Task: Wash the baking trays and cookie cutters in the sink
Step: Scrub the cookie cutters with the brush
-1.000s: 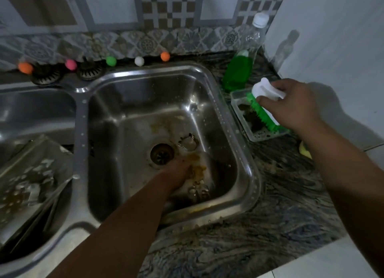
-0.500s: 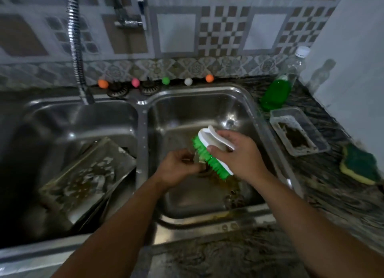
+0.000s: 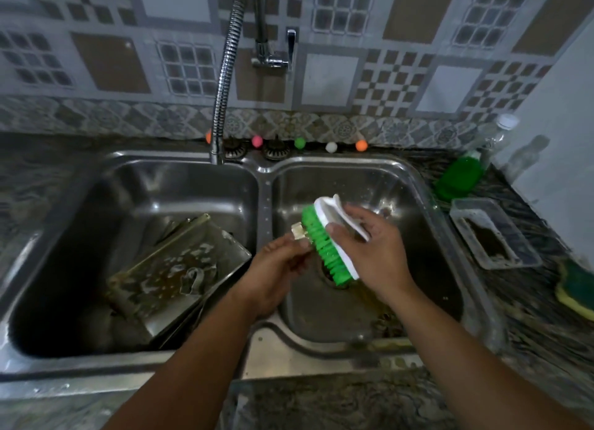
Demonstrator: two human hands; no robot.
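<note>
Scrubbing over the right basin!
Left hand (image 3: 276, 269) pinches a cutter (image 3: 299, 232); right hand (image 3: 369, 246) grips the brush (image 3: 324, 237), bristles against it, trays (image 3: 173, 269) left.

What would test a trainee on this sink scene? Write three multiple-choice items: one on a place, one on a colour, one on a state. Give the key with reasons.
1. Where do the baking trays lie?
A. in the left basin
B. in the right basin
C. on the counter

2. What colour are the brush bristles?
A. blue
B. green
C. black

3. What is the left hand doing?
A. resting flat on the counter
B. turning the tap
C. pinching a small cookie cutter against the brush

Key:
1 A, the trays lean in the left basin, the hands work over the right one.
2 B, the bristles under the white back are bright green.
3 C, its fingers hold the small metal piece at the bristles, while the right hand grips the brush.
</note>
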